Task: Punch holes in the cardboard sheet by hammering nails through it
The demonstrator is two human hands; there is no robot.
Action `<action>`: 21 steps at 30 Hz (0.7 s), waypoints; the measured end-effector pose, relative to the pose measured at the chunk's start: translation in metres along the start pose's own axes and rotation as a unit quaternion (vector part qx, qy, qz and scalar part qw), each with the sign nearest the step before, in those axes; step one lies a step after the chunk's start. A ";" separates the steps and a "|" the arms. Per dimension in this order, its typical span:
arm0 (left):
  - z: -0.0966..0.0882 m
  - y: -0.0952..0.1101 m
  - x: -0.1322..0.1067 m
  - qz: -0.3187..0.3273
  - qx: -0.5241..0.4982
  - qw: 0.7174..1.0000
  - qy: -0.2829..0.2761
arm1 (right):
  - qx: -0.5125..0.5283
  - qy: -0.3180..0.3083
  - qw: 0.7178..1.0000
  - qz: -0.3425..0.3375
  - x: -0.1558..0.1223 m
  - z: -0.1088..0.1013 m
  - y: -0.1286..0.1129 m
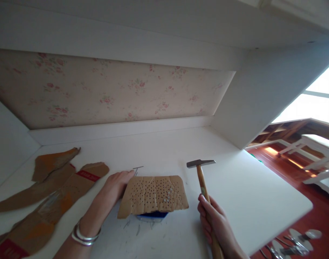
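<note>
My right hand is wrapped around the wooden handle of a hammer, its narrow metal head raised at the right of the cardboard. A piece of brown cardboard, punched with many small holes, rests on a blue container. Several nail heads show in its right half. My left hand, with bracelets at the wrist, reaches behind the cardboard's left edge. Its fingers are bent together beside a few loose dark nails; the cardboard partly hides the fingertips, and what they pinch is unclear.
Torn cardboard pieces lie on the left of the white tabletop. Side panels and a floral back wall enclose the desk, with an overhang above. Beyond its right edge stand a white stool and a shiny metal object.
</note>
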State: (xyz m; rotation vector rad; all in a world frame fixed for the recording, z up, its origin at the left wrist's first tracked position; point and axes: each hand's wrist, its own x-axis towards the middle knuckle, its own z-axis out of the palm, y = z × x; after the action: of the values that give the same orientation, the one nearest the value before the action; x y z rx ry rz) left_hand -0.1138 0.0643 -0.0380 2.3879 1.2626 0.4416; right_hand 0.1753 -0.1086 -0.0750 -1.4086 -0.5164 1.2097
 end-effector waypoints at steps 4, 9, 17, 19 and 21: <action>0.005 -0.005 -0.002 0.015 -0.017 1.000 0.004 | -0.002 0.004 1.000 0.005 -0.001 0.000 -0.001; 0.006 -0.009 -0.002 0.014 -0.025 1.000 0.007 | -0.003 -0.004 1.000 -0.001 -0.002 0.001 -0.005; -0.012 0.010 -0.009 0.022 -0.041 0.999 -0.021 | -0.003 -0.007 1.000 -0.012 -0.001 0.001 -0.004; -0.014 0.013 -0.006 -0.001 -0.037 0.999 -0.025 | 0.001 -0.005 1.000 -0.010 -0.002 0.001 -0.004; -0.015 0.012 0.001 -0.032 -0.011 0.998 -0.044 | 0.003 -0.003 1.000 -0.011 -0.003 0.002 -0.005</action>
State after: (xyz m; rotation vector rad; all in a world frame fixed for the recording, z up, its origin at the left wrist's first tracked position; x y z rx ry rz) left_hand -0.1112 0.0618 -0.0191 2.3144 1.2849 0.3264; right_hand 0.1745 -0.1090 -0.0688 -1.3915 -0.5302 1.1967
